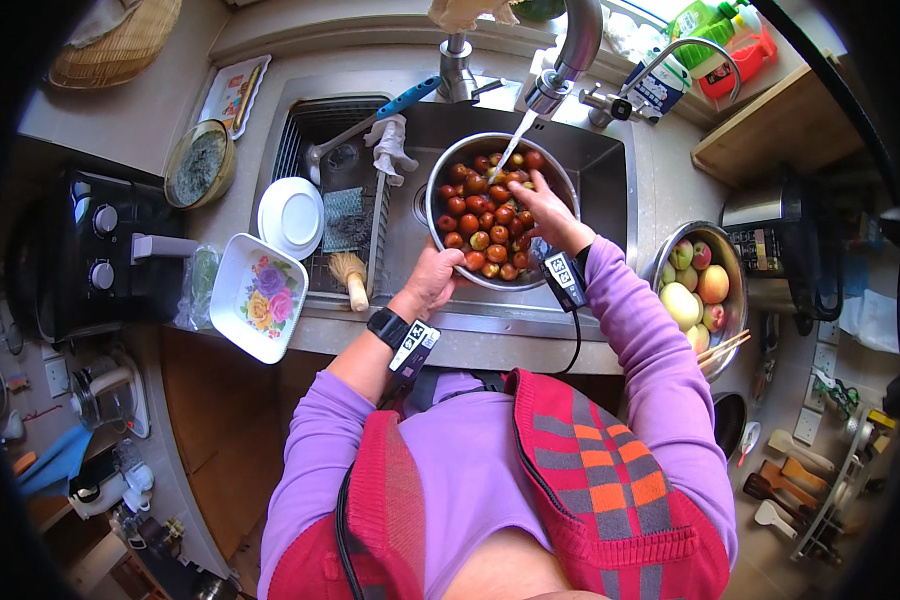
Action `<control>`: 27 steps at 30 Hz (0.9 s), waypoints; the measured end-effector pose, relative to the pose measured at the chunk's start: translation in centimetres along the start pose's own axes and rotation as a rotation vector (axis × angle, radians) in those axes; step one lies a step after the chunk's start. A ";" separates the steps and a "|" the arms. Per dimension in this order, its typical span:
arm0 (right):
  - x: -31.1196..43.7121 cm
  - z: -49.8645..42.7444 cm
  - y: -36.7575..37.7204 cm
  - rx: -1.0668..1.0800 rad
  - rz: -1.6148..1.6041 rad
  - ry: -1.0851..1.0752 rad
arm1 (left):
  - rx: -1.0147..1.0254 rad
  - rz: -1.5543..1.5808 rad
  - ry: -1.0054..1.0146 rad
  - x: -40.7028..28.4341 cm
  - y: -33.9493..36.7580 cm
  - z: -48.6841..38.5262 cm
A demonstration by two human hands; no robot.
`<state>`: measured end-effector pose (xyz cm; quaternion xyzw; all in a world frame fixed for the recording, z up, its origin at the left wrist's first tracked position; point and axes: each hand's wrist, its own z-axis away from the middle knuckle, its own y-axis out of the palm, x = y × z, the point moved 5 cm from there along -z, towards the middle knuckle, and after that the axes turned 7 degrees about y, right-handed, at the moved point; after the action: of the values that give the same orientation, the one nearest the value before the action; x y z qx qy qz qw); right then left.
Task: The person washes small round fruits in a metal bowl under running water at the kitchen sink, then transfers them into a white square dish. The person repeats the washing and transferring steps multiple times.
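A round stainless steel bowl (436, 161) full of red-brown and greenish jujubes (486, 217) stands in the steel sink (604, 172). Water runs from the faucet (549, 91) onto the fruit. My left hand (433, 279) grips the bowl's near-left rim, thumb on top and fingers underneath. Over the right part of the bowl is my right hand (549, 211), its fingers spread and the tips at the jujubes. I see nothing held in it, though its palm side is hidden.
Left in the sink, a wire rack (381, 225) carries a ladle (345, 135), white dishes (291, 217) and a brush (351, 279). A floral tray (259, 298) overhangs the counter's front edge. Right of the sink stands a metal bowl (658, 259) with apples, peaches and chopsticks (724, 347).
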<state>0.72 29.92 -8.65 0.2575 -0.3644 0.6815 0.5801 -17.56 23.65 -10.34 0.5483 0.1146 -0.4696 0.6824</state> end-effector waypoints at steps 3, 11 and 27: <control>1.4 1.5 1.6 0.021 0.280 -0.303 | -0.013 -0.002 -0.025 -0.2 -0.1 0.2; 0.9 6.4 5.5 -0.023 1.106 -0.718 | 0.018 0.054 0.015 0.0 0.2 -0.1; 2.3 0.1 4.3 -0.069 1.012 -0.304 | 0.075 0.051 -0.043 0.4 1.2 0.4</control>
<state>-3.96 30.96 -7.71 0.1260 -0.5453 0.8189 0.1271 -16.60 23.10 -9.69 0.5662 0.0682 -0.4676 0.6753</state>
